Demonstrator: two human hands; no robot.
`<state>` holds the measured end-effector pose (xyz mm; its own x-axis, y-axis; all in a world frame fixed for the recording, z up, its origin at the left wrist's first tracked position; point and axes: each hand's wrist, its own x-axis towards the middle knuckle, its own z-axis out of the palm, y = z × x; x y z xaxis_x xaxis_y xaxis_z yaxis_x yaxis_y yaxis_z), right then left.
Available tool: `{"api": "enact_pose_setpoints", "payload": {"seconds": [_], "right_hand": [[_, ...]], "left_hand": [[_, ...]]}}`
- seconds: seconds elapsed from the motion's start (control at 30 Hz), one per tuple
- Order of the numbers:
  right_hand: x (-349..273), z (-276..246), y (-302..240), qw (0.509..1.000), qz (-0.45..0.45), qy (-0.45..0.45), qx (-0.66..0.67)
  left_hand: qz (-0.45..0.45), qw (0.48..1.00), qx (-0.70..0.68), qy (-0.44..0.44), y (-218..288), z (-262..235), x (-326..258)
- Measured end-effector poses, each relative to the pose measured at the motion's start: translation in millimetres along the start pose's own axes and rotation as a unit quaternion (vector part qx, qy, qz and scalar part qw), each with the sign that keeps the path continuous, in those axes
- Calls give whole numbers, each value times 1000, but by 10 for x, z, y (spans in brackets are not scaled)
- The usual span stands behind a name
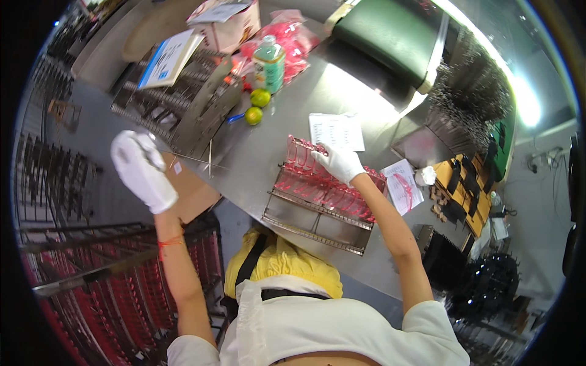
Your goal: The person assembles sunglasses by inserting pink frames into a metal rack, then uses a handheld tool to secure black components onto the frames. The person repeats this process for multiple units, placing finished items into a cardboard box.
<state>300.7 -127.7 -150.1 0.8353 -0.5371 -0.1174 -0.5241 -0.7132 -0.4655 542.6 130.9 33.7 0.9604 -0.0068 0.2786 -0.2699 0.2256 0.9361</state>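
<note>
My right hand, in a white glove, reaches over a metal rack on the table. Its fingers are closed around a thin pink piece at the rack's far edge; the exact kind is too small to tell. Rows of similar glossy pink curved pieces fill the far part of the rack, while bare bars show in its near part. My left hand, also gloved in white with dark smudges, is raised off to the left, away from the table edge. Its fingers look loosely bent, and nothing shows in them.
Left of me stands a cart with rows of pink pieces, below a cardboard box. Printed sheets, a green-labelled bottle, green fruits and metal racks lie on the table. A green-padded seat is beyond.
</note>
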Motion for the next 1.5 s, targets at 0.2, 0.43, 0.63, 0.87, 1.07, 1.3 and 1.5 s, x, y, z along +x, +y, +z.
{"api": "enact_pose_setpoints", "payload": {"seconds": [0.2, 0.43, 0.63, 0.87, 1.07, 1.3, 1.5], "right_hand": [[-238, 72, -398, 992, 6, -90, -83], [-258, 50, -681, 956, -258, 17, -142], [-198, 315, -967, 923, -316, -89, -200], [-204, 356, -951, 918, -329, -108, -191], [-228, 366, -1009, 908, -338, -132, -209], [-290, 380, -1041, 900, -353, -145, -211], [-289, 396, -1001, 906, -355, -127, -192]], "left_hand": [[-198, 964, 72, -163, -1343, -739, -940], [-266, 956, -14, -121, -1512, -631, -703], [-233, 931, -42, -278, -1750, -610, -455], [-218, 946, -118, -210, -1812, -641, -462], [-208, 928, -99, -294, -1834, -595, -526], [-221, 937, -97, -253, -1836, -665, -631], [-361, 919, -106, -113, -2331, -851, -721]]}}
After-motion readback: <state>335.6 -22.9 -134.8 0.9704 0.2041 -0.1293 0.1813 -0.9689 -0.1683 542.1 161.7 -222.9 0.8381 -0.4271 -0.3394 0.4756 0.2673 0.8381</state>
